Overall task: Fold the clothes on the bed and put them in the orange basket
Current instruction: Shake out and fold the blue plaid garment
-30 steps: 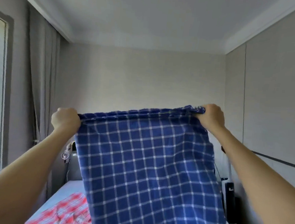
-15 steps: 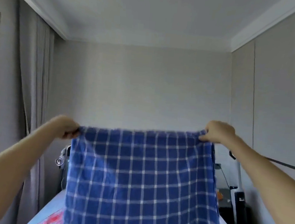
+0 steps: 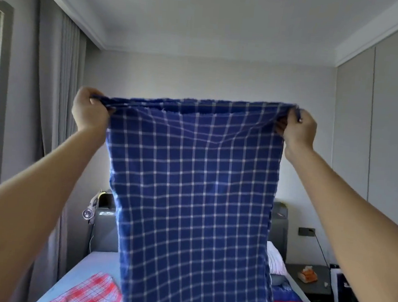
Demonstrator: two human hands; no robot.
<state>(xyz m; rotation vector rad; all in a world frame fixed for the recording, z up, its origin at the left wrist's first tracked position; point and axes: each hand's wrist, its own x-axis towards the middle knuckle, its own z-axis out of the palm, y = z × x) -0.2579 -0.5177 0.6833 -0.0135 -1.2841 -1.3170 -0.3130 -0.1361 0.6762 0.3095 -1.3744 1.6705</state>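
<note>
A blue cloth with a white check pattern hangs in the air in front of me, stretched flat above the bed. My left hand grips its top left corner and my right hand grips its top right corner, both raised at arm's length. The cloth drops down past the frame's bottom edge and hides the middle of the bed. A red and white checked garment lies on the bed at lower left. A blue and red item lies on the bed at right. No orange basket is in view.
A grey headboard stands behind the bed, with a small lamp clipped at its left. A dark nightstand with an orange tissue box sits at the right. Grey curtains hang on the left wall.
Both hands have lifted the blue cloth higher and pulled its top edge taut. The view has tilted down, so the bed, headboard and nightstand now show.
</note>
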